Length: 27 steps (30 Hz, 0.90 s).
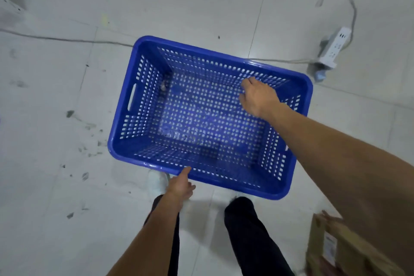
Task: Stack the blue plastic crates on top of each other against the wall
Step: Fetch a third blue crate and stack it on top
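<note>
One blue plastic crate [300, 123] with perforated walls and floor fills the middle of the view, open side up and empty. It hangs just in front of my legs and covers part of my shoes. My right hand [257, 96] reaches across the inside, its fingers curled against the far long wall. My left hand [181, 185] is at the near long rim, one digit pressed on the rim's edge and the others curled just below it. No wall and no other crate is in sight.
The floor is pale grey tile with dark scuffs on the left. A white power strip [335, 48] lies at the upper right, and its grey cable [67, 39] runs across the floor behind the crate. A brown cardboard box [336, 251] sits at the lower right beside my leg.
</note>
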{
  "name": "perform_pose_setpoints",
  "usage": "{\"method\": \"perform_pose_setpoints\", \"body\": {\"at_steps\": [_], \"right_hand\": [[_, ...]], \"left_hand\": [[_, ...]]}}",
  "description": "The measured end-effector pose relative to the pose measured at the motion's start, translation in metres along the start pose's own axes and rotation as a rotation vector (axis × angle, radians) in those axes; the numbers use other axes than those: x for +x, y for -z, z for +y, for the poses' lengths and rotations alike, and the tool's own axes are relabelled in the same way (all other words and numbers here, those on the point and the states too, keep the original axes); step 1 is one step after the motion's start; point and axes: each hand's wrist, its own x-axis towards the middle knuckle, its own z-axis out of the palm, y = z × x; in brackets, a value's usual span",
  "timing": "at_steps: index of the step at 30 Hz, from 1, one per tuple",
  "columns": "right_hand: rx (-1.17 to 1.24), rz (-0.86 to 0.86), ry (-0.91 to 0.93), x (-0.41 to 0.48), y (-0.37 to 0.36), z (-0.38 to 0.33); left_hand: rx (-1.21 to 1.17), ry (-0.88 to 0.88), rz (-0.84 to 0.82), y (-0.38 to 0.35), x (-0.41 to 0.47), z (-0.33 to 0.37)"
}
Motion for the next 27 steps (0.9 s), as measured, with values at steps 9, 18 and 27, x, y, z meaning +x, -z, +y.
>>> {"method": "perform_pose_setpoints", "body": {"at_steps": [9, 18, 27], "right_hand": [[-0.223, 0.158, 0.088, 0.087, 0.004, 0.019], [-0.056, 0.073, -0.056, 0.117, 0.003, 0.027], [0.099, 0.111, -0.105, 0.111, 0.000, 0.029]], "left_hand": [[-0.473, -0.009, -0.075, -0.013, 0.082, 0.003], [-0.474, -0.047, 0.143, -0.019, 0.089, -0.009], [-0.413, -0.042, 0.070, -0.017, 0.088, -0.034]]}}
